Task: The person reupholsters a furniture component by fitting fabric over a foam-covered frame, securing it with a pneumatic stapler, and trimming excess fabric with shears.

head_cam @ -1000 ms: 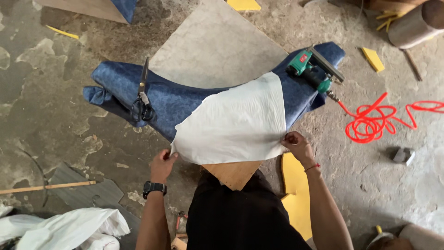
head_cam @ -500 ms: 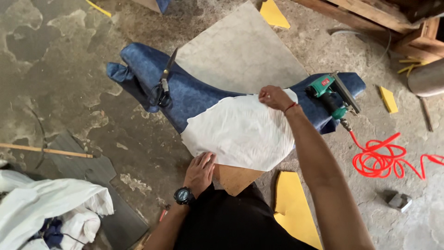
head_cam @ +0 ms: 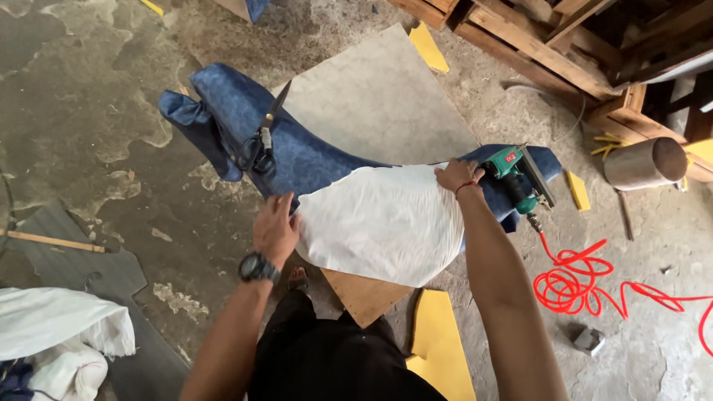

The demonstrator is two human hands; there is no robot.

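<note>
Now left hand flat, open on white sheet; right hand pinching its far edge.

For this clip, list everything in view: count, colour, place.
Curved upholstered panel of blue fabric: one, blue, centre floor.
White fabric sheet: one, white, spread over the blue panel.
Black scissors: one pair, lying on the panel's left part.
Green pneumatic staple gun: one, green and black, on the panel's right end.
Coiled red air hose: one, red, floor at right, running to the gun.
Grey flat board: one, behind the panel.
Yellow foam offcuts: several, scattered.
Metal cylinder: one, far right.
White cloth pile: one, lower left.
Left hand: wristwatch, on the sheet's left edge.
Right hand: on the sheet's upper right edge.
</note>
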